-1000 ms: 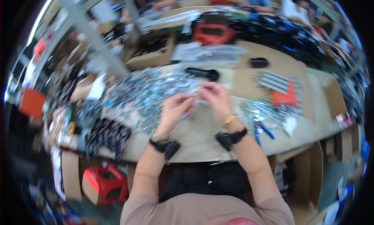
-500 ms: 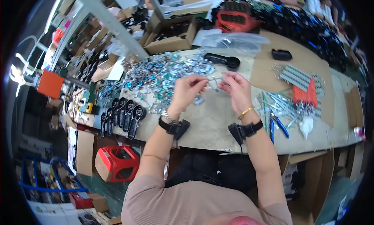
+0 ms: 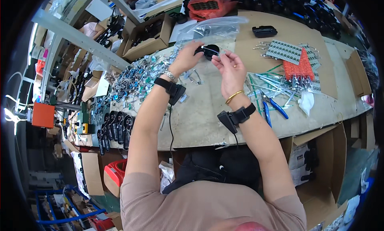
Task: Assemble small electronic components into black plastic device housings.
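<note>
My left hand [image 3: 186,60] reaches over a black long-handled part with a round head [image 3: 211,52]. Its fingers curl round the handle side, which they largely hide. Close by on the right, my right hand [image 3: 232,70] pinches a thin, pale wire-like piece [image 3: 212,51] between thumb and fingertips. That piece stretches leftward across the black round head; its exact kind is too small to make out. Left of and below my left hand spreads a heap of small metal and wired parts [image 3: 138,81].
Several black handled parts [image 3: 116,127] lie at the table's left edge. To the right are blue-handled pliers [image 3: 276,107], thin rods [image 3: 276,87], a grid-patterned panel [image 3: 285,51], red bubble wrap [image 3: 299,66] and a black casing [image 3: 265,31]. A cardboard box [image 3: 150,46] stands far left.
The view has shifted, so the table's things sit further left. My left hand has moved from near the right hand's fingertips to the black handled part. The right hand still pinches the thin piece.
</note>
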A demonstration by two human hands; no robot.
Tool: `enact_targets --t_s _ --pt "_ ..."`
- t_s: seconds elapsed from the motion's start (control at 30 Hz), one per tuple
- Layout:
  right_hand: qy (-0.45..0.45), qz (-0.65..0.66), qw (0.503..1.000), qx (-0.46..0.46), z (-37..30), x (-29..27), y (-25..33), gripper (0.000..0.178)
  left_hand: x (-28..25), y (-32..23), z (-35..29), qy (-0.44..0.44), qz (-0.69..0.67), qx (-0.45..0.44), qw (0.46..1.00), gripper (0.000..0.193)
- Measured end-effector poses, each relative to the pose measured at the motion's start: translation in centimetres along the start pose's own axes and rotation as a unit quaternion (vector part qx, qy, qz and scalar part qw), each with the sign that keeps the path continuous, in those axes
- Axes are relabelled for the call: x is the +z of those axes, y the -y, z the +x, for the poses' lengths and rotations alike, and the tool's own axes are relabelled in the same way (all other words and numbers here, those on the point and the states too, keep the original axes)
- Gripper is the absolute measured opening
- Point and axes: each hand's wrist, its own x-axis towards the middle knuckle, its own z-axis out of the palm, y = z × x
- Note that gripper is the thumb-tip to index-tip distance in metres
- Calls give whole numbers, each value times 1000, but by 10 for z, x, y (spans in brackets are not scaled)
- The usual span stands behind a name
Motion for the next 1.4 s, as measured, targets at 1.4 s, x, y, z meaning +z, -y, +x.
enact_targets --t_s 1.4 --pt "113 -33 986 114 -11 -2 -2 18 -30 -72 -145 -59 -456 -194 866 43"
